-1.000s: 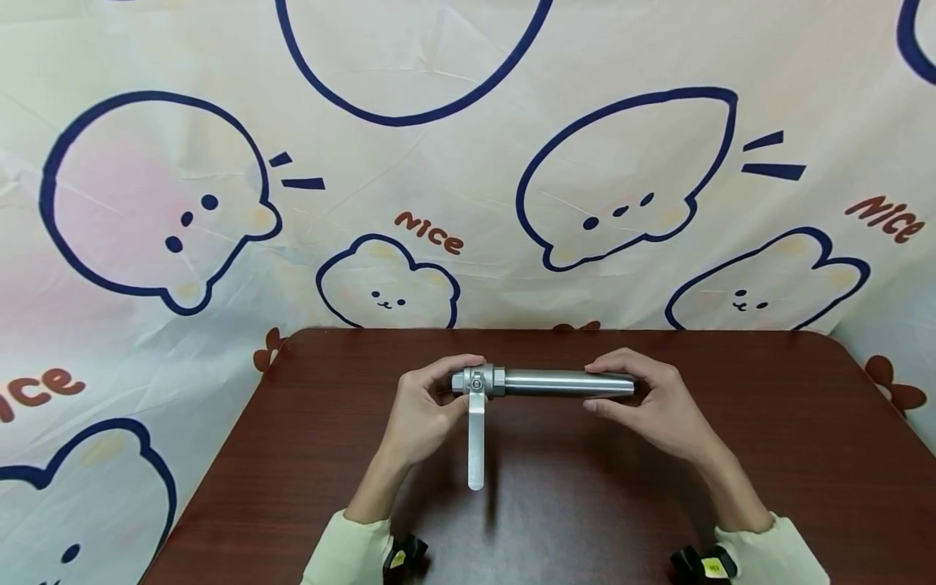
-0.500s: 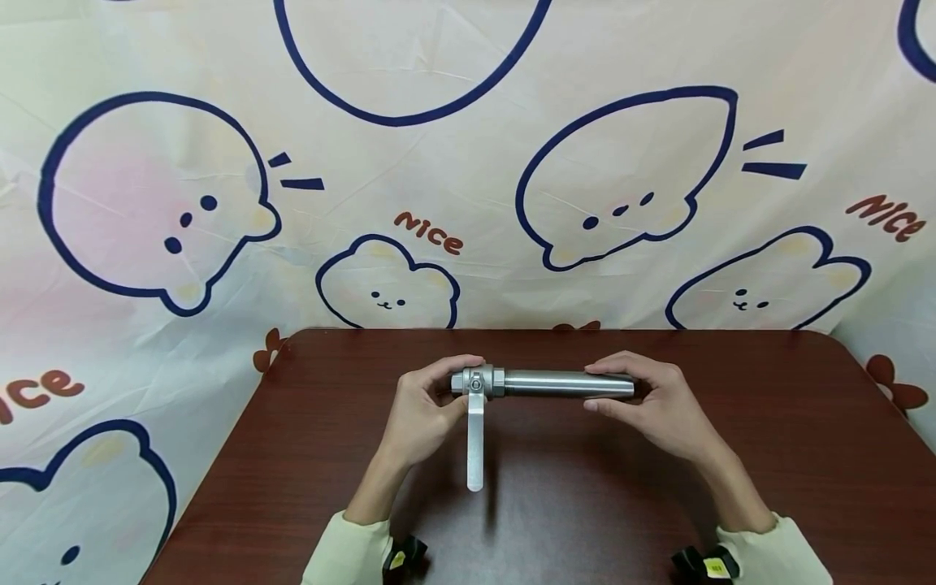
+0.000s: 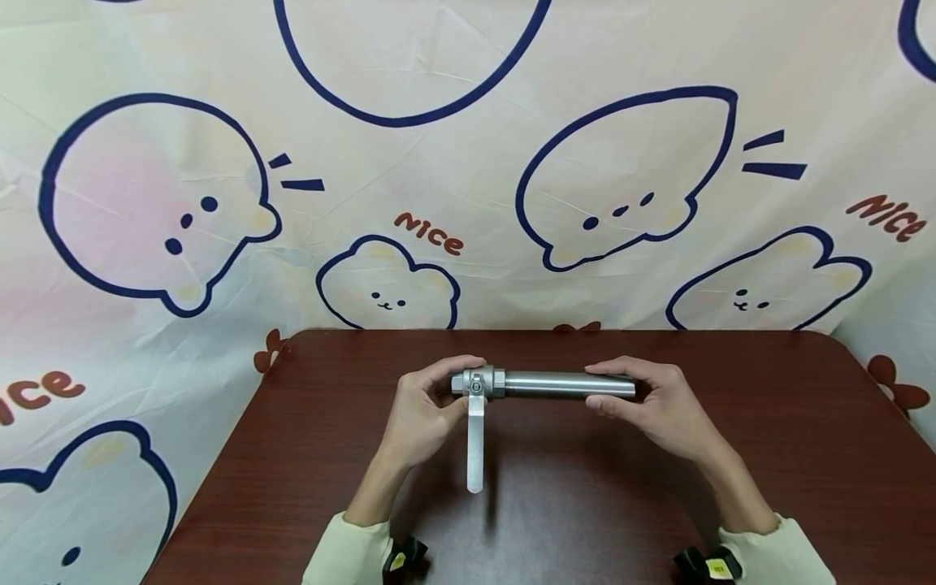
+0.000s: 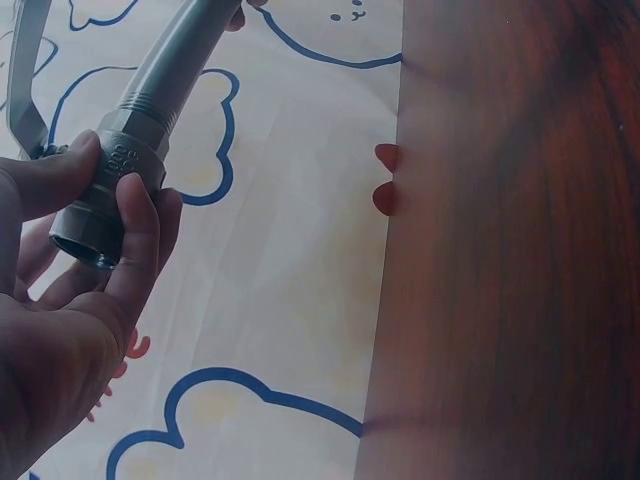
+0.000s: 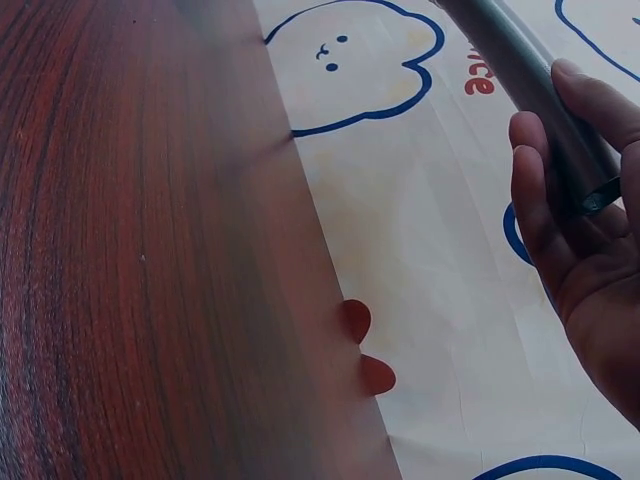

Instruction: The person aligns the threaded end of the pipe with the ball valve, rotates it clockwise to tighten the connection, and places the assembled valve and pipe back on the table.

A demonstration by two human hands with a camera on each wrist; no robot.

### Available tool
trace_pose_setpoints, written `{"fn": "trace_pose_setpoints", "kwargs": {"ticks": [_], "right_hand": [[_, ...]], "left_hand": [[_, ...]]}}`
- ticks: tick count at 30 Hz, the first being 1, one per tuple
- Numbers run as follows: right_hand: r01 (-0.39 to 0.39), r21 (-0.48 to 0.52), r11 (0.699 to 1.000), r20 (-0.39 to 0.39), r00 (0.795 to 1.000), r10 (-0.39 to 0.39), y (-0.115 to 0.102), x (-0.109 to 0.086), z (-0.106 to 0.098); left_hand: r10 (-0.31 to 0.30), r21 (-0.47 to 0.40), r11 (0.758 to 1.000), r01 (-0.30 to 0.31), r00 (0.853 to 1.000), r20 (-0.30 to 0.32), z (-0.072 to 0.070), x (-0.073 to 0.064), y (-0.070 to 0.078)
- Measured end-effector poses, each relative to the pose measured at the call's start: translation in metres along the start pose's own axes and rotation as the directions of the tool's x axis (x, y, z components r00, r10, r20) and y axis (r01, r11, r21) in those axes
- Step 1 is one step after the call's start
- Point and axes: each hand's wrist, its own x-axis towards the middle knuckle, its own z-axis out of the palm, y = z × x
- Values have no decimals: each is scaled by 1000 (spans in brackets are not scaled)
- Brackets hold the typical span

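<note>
A steel ball valve is joined to a straight metal pipe, held level over the table. The valve's flat lever handle points toward the person. My left hand grips the valve body, thumb at the near side and fingers over the far side. The left wrist view shows the valve's open hex end between thumb and fingers, and pipe threads where the pipe enters. My right hand holds the pipe's far right end between thumb and fingers; the pipe's open end shows in the right wrist view.
A dark brown wooden table lies below the hands. Behind it hangs a pale cloth with blue cartoon outlines. Black wrist cameras sit by the light sleeves.
The right thumb and fingers shift slightly on the pipe's end. The valve and the left hand stay nearly where they were.
</note>
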Motion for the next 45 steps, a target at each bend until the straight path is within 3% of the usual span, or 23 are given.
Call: {"fn": "trace_pose_setpoints", "kwargs": {"ticks": [4,11,16,33,45], "right_hand": [[-15,42,999,26,1000,14,0,0,-1],[-22,-45,999,-13,1000,21,1,-1,0],[-14,-55,998,-18,1000,13,1,0,1],[79,-67,995,-58,995,-83,2,2,4],[39,-48,998,-30,999,-40,2,0,2]], "left_hand": [[-3,-5,1000,3,1000,2,1,0,0],[0,-10,1000,0,1000,-3,1,0,-1],[0,-17,1000,0,1000,-4,1,0,0],[-39,-42,998,39,999,-9,1,1,2],[-60,-41,997,60,998,-4,1,0,2]]}}
